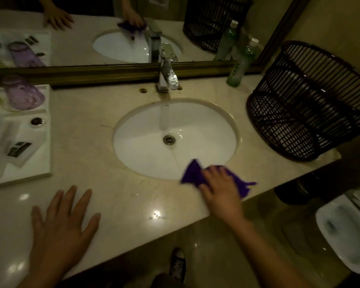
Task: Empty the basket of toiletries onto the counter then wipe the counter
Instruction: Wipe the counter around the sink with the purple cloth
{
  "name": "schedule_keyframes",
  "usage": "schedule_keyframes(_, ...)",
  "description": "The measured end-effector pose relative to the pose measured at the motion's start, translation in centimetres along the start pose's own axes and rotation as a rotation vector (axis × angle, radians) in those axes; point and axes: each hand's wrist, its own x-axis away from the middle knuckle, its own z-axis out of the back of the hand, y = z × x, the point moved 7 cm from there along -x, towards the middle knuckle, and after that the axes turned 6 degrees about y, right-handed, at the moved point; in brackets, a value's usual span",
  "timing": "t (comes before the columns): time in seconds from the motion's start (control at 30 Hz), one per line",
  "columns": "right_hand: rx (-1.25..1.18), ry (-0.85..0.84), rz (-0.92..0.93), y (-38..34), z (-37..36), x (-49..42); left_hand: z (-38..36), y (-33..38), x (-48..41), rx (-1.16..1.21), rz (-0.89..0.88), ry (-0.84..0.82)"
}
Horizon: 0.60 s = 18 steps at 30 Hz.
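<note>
My right hand (220,188) presses flat on a purple cloth (192,173) at the front rim of the white sink (146,146), on the beige counter (87,125). My left hand (62,221) lies flat with fingers spread on the counter at the front left, holding nothing. A dark wicker basket (303,104) lies tipped on its side at the right end of the counter, its opening towards the sink; it looks empty inside. A white tray (44,163) at the far left holds small toiletry packets (19,149) and an upturned purple cup (23,93).
A chrome tap (167,69) runs water into the sink. A green bottle (240,63) stands at the back beside the basket. A mirror runs along the back wall. A toilet (345,231) sits on the floor to the right, below the counter's edge.
</note>
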Motion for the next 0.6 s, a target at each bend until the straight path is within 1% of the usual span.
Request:
schedule_keyframes(0.07, 0.016, -0.05, -0.15, 3.3, 0.0, -1.1, 0.5, 0.4, 0.2, -0.007, -0.006, -0.015)
schedule_keyframes(0.1, 0.001, -0.037, -0.17, 2.9, -0.1, -1.0, 0.7, 0.6, 0.3, -0.01, -0.011, -0.019)
schedule_keyframes(0.13, -0.012, -0.011, -0.151, 1.3, -0.2, -0.4, 0.8, 0.6, 0.3, -0.011, -0.012, -0.02)
schedule_keyframes(0.2, -0.042, 0.005, 0.0, -4.2, -0.7, 2.2, 0.8, 0.7, 0.4, -0.004, -0.011, -0.014)
schedule_keyframes(0.27, -0.056, -0.05, 0.218, -10.0, -1.9, 5.5, 0.7, 0.7, 0.4, -0.004, -0.026, -0.012)
schedule_keyframes(0.3, -0.046, -0.081, 0.312, -11.8, -2.4, 6.5, 0.7, 0.7, 0.4, -0.002, -0.031, -0.009)
schedule_keyframes(0.37, -0.036, -0.12, 0.412, -12.3, -2.4, 6.2, 0.8, 0.7, 0.4, 0.004, -0.035, -0.002)
schedule_keyframes(0.4, -0.023, -0.096, 0.403, -11.0, -2.0, 5.2, 0.9, 0.7, 0.4, 0.007, -0.039, -0.002)
schedule_keyframes(0.43, -0.016, -0.081, 0.344, -9.0, -1.5, 4.0, 0.9, 0.7, 0.5, 0.011, -0.041, -0.003)
schedule_keyframes(0.53, 0.003, -0.047, -0.039, -0.7, 0.0, 0.8, 1.1, 0.8, 0.5, 0.03, -0.042, -0.005)
schedule_keyframes(0.57, 0.012, -0.045, -0.138, 0.9, 0.3, 0.6, 1.2, 0.9, 0.5, 0.034, -0.038, -0.006)
schedule_keyframes(0.6, 0.002, -0.037, -0.189, 1.2, 0.3, 0.8, 1.3, 0.9, 0.5, 0.035, -0.034, -0.008)
